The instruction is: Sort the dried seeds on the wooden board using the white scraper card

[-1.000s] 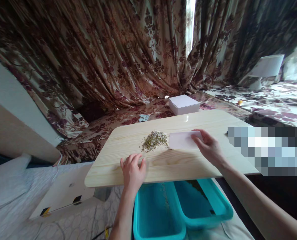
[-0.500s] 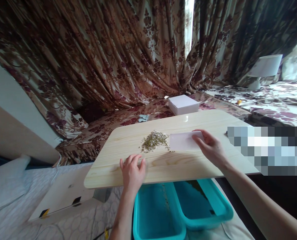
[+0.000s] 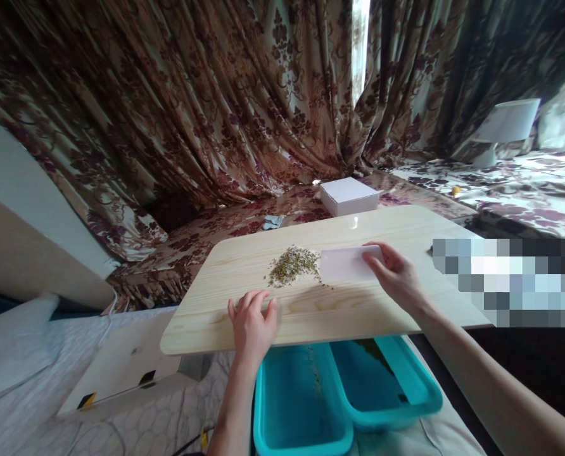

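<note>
A light wooden board (image 3: pixel 339 304) lies in front of me with a small heap of greenish-brown dried bits (image 3: pixel 292 266) near its middle. My right hand (image 3: pixel 393 276) grips a white flat card (image 3: pixel 344 264) whose left edge touches the heap. Near the board's front edge my left hand (image 3: pixel 253 321) rests with its fingers curled round something small and clear that I cannot make out.
Two teal plastic tubs (image 3: pixel 298 405) (image 3: pixel 387 386) sit below the board's front edge. A white box (image 3: pixel 349 196) and a small blue scrap (image 3: pixel 273 221) lie on the flowered cloth behind. Heavy flowered curtains (image 3: pixel 216 95) hang at the back. A white lamp (image 3: pixel 505 126) stands far right.
Almost nothing has moved. The view has shifted slightly, and both hands keep their places on the board.
</note>
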Motion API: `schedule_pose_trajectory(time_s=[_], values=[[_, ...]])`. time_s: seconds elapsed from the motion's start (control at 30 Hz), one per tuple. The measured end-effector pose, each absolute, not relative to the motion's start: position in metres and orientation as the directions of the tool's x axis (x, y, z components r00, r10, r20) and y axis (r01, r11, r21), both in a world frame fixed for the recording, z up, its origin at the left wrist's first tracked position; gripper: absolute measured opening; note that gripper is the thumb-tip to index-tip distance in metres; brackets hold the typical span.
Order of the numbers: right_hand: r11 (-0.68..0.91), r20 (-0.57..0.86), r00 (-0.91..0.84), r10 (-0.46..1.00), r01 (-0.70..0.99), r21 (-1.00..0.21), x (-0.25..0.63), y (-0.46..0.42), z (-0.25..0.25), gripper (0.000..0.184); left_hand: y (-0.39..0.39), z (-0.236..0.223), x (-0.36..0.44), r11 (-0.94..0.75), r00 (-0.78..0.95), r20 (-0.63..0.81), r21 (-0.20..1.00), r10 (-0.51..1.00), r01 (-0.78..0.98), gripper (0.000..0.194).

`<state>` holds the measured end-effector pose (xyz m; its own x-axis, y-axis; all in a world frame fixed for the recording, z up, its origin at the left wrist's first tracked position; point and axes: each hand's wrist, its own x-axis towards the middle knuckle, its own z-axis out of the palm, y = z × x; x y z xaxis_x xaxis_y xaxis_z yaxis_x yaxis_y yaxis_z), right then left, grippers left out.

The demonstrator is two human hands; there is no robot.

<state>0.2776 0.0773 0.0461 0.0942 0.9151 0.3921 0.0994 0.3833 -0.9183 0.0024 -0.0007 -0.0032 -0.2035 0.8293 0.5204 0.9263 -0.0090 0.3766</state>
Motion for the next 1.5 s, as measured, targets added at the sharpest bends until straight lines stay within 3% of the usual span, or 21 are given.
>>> schedule_pose_trajectory(time_s=[1.5], values=[[0.393, 0.414, 0.112, 0.903, 0.174, -0.903, 0.2707, 0.0830, 0.0506, 0.021, 0.0000, -0.0031, 0.0018, 0.003, -0.210, 0.508, 0.379, 0.836, 0.925, 0.022]])
